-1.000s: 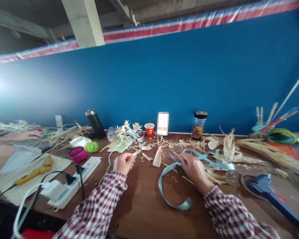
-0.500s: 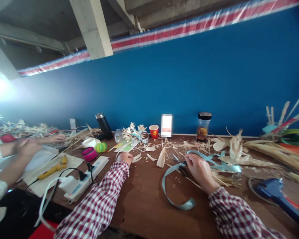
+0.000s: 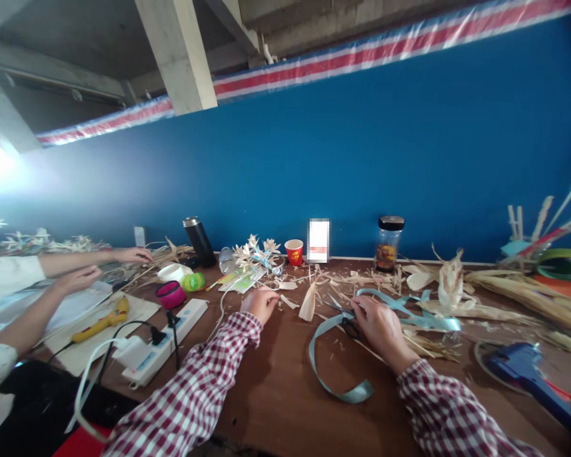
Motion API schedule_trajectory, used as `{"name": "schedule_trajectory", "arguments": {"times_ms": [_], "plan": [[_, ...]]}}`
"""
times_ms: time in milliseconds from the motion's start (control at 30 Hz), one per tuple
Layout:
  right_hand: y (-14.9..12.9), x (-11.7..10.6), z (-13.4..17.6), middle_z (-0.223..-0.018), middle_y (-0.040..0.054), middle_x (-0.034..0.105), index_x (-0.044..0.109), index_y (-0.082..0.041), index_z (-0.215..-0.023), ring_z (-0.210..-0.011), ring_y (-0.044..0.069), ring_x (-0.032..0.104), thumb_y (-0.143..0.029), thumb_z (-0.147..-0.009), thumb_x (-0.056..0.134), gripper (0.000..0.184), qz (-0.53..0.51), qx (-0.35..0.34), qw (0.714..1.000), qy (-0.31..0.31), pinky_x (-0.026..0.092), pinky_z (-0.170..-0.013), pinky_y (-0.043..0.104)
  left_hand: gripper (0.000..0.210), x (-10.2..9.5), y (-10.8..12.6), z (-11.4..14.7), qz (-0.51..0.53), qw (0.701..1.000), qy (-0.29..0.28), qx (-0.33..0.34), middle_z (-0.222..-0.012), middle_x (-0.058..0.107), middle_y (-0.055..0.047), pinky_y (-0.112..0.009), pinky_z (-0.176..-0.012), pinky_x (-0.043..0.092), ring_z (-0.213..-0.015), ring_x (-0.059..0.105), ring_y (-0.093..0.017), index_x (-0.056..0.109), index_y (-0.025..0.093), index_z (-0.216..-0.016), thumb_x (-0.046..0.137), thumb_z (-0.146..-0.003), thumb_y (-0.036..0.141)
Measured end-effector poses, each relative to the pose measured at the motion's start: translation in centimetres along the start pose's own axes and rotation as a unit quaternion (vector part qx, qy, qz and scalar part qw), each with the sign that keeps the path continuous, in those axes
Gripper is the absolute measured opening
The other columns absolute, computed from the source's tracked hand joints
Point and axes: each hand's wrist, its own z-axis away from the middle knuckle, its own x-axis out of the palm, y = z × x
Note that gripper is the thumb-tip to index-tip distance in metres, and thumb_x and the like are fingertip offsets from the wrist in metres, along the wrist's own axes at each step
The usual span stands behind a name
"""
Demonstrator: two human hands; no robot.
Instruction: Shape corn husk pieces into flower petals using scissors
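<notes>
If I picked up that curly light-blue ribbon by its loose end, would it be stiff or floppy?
The light-blue ribbon would probably flop, since it looks thin and lies in a bend. It's likely very light, being just a narrow strip. It might brush the scissors, which lie close by.

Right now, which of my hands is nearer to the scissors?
Your right hand. It is just to the right of the scissors, close by their handles; contact is unclear. Your left hand is farther off to their left, with a pale husk piece between.
</notes>
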Motion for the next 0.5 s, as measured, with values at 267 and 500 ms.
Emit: {"name": "schedule_trajectory", "arguments": {"times_ms": [267,500], "plan": [[0.0,-0.1,0.0,-0.083,0.0044,0.070,0.064,-0.020,-0.088,-0.069,0.018,0.065,-0.028,-0.092,0.040,0.026,0.001,-0.007,1.000,-0.007,0.039,-0.057,0.024,0.027,2.4,2.8,-1.8,-0.009,0.990,-0.094,0.101,-0.086,0.070,-0.008,-0.033,-0.086,0.043,-0.102,0.057,-0.025,0.073,0.021,-0.076,0.056,-0.072,0.001],[-0.1,-0.1,0.0,-0.083,0.0056,0.070,0.064,-0.019,-0.090,-0.070,0.017,0.066,-0.027,-0.091,0.039,0.026,-0.007,-0.010,1.000,-0.010,0.039,-0.056,0.023,0.025,2.7,2.5,-1.8,0.056,0.994,-0.070,0.061,-0.079,0.069,-0.009,-0.034,-0.089,0.042,-0.101,0.057,-0.027,0.072,0.018,-0.068,0.056,-0.070,0.000]]}}
